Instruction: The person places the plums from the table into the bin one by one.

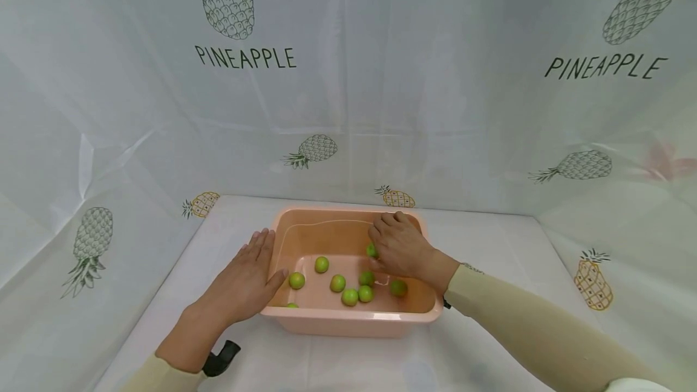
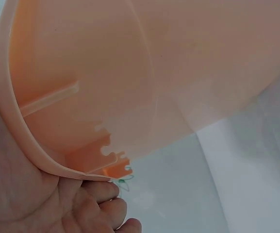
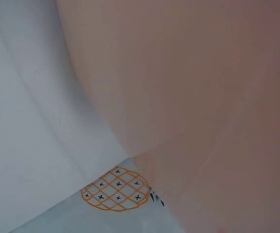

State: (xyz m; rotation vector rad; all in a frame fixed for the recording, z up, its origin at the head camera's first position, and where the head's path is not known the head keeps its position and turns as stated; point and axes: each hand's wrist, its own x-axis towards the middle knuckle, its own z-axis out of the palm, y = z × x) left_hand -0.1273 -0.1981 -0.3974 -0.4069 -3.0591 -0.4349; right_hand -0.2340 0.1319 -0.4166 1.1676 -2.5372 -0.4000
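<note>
A pink plastic basin (image 1: pixel 354 316) holds several small round green limes (image 1: pixel 337 283). My left hand (image 1: pixel 247 280) lies along the basin's left rim, fingers straight and pointing away, thumb reaching over the edge. In the left wrist view, the palm (image 2: pixel 13 179) presses against the rim from outside. Inside the basin at the right, my right hand (image 1: pixel 403 247) has its fingers curled down, and a lime (image 1: pixel 372 250) shows between its fingers and thumb. The right wrist view is mostly filled by the basin's wall (image 3: pixel 188 97); the right hand is hidden there.
The basin stands on a table with a white cover (image 1: pixel 484 247). Behind and at both sides hangs a pale sheet (image 1: pixel 408 95) printed with pineapples. A black strap piece (image 1: pixel 222 358) shows at the left wrist.
</note>
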